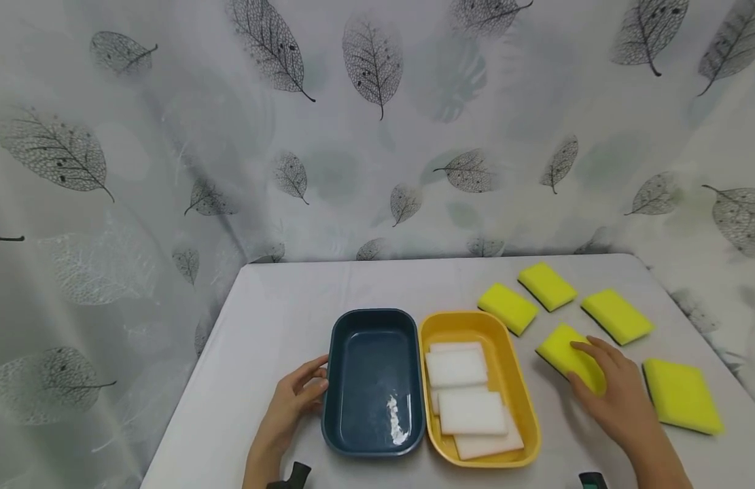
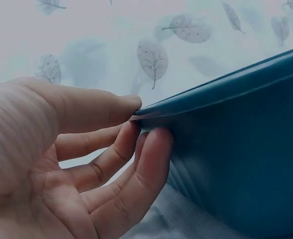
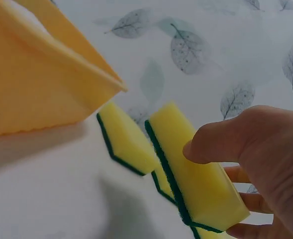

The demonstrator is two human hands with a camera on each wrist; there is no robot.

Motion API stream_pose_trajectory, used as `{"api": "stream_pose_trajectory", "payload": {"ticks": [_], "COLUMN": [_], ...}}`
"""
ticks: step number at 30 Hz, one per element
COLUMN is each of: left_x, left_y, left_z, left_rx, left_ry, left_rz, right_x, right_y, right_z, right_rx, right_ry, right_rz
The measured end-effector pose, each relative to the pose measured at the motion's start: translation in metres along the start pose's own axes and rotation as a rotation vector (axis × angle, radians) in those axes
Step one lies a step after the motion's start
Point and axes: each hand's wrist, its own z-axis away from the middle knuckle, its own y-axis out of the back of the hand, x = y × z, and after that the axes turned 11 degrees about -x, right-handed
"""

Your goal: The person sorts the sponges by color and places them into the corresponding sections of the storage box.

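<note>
My left hand (image 1: 291, 401) pinches the left rim of a dark blue plastic tray (image 1: 372, 367), the thumb over the edge and the fingers beneath. Nothing lies inside that tray. On the right, my right hand (image 1: 622, 390) grips a yellow sponge (image 3: 178, 154) with a dark green scouring side, tilted between thumb and fingers. Against the blue tray's right side stands a yellow tray (image 1: 527, 414) holding several white sponge pads (image 1: 473, 412), partly overlapping.
Several more yellow sponges lie around the right hand: two sponges (image 1: 508, 309) (image 1: 547, 286) farther back, one sponge (image 1: 618, 316) beyond the hand and one sponge (image 1: 683, 395) at its right. A leaf-print curtain (image 1: 346, 170) hangs behind the white table (image 1: 285, 305).
</note>
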Motion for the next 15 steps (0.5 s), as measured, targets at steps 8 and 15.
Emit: {"api": "stream_pose_trajectory", "payload": {"ticks": [8, 15], "left_x": [0.002, -0.001], "left_y": [-0.001, -0.001], "left_z": [-0.001, -0.002], "left_rx": [0.022, 0.017], "left_ry": [0.004, 0.007], "left_rz": [0.020, 0.043], "right_x": [-0.033, -0.062], "right_y": [0.012, 0.006], "right_z": [-0.012, -0.026], "right_rx": [0.012, -0.026], "right_ry": [0.036, 0.141], "right_rz": [-0.070, -0.130]}}
